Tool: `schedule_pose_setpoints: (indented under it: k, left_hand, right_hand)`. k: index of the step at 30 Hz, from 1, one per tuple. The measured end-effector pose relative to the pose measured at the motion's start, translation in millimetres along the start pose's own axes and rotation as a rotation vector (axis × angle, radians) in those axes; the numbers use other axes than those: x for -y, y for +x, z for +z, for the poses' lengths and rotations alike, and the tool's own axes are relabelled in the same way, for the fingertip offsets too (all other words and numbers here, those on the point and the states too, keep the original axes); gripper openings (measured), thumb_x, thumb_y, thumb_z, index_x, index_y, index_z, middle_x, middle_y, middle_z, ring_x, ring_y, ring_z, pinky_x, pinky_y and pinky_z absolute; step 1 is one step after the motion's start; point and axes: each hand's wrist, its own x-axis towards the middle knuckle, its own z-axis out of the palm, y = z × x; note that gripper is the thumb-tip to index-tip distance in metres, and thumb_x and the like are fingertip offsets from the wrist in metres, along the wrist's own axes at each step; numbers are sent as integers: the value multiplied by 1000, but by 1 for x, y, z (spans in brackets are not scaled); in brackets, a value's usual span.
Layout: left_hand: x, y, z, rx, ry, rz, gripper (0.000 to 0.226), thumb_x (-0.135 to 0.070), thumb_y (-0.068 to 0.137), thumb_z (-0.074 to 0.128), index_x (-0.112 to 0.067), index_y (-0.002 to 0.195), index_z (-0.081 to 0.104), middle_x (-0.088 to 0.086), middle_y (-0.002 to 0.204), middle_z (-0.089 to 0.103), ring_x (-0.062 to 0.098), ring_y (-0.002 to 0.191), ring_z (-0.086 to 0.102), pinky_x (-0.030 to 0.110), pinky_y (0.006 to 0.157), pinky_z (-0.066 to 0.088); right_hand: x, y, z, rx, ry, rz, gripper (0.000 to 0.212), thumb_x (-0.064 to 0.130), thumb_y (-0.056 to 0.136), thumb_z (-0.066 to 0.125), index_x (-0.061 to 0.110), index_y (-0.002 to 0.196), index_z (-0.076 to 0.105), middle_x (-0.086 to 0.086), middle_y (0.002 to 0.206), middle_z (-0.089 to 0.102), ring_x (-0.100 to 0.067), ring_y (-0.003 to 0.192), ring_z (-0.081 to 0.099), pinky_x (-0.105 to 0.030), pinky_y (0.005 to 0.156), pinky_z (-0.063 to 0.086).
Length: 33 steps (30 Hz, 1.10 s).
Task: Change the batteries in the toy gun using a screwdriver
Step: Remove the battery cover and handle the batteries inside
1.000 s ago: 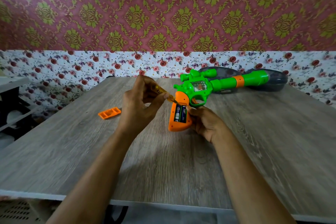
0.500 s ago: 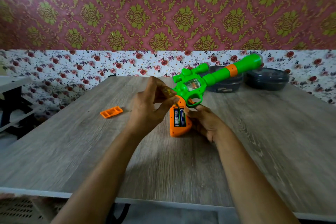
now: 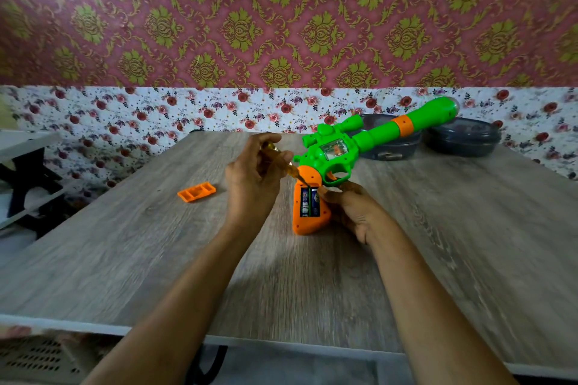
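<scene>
A green toy gun [image 3: 341,148] with an orange grip stands on its grip's butt on the wooden table [image 3: 131,244], barrel pointing up to the right. The battery compartment in the grip is uncovered, and two batteries [image 3: 309,201] sit inside. My right hand [image 3: 353,209] holds the grip from the right side. My left hand [image 3: 253,178] grips a screwdriver [image 3: 286,166] with an amber handle; its tip reaches the top end of the batteries. The orange battery cover [image 3: 197,191] lies on the table to the left.
Two dark round containers [image 3: 463,137] sit at the table's back right, behind the gun barrel. A wallpapered wall runs along the far edge. A white shelf unit [image 3: 22,162] stands off to the left of the table.
The gun's barrel has tilted further upward, so the gun stands more upright on its grip. My left hand brought the screwdriver tip down to the top of the batteries.
</scene>
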Motion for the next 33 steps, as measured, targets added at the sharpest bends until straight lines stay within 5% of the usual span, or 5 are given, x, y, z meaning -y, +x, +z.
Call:
schedule_pose_setpoints:
  k: [15, 21, 26, 30, 33]
  left_hand:
    - [28, 14, -18, -230, -304, -659, 19, -16, 92, 60, 2, 85, 57, 19, 87, 65, 21, 75, 68, 19, 58, 58]
    - [12, 17, -16, -358, -385, -519, 10, -17, 100, 45, -10, 106, 47, 3, 82, 57, 11, 74, 60, 25, 71, 59]
    - [7, 13, -15, -154, -194, -291, 28, -10, 102, 35, -17, 127, 43, -1, 76, 41, 6, 58, 40, 17, 47, 41]
    - [8, 9, -11, 154, 151, -291, 19, -33, 93, 55, -17, 95, 64, -7, 75, 63, 1, 51, 43, 21, 47, 33]
    - [10, 4, -7, 439, 317, -296, 39, -30, 92, 58, 8, 84, 63, -8, 46, 40, 2, 36, 31, 12, 39, 22]
  right_hand:
    - [3, 0, 2, -25, 3, 29, 10, 4, 86, 58, 13, 85, 61, 8, 59, 70, -6, 61, 65, -22, 56, 53]
    - [6, -2, 1, -8, 96, 42, 12, 4, 89, 54, 13, 86, 62, 6, 59, 71, -3, 55, 66, -20, 51, 55]
    - [8, -4, 4, 39, 175, 41, 14, 5, 90, 50, 13, 87, 61, 5, 59, 71, -4, 54, 67, -19, 50, 55]
    - [11, -6, 9, 66, 183, 40, 13, 6, 90, 51, 14, 88, 61, 5, 60, 71, -3, 55, 67, -19, 53, 55]
    - [11, -7, 11, 58, 142, 22, 13, 6, 90, 52, 13, 88, 63, 5, 63, 72, -5, 60, 68, -20, 57, 55]
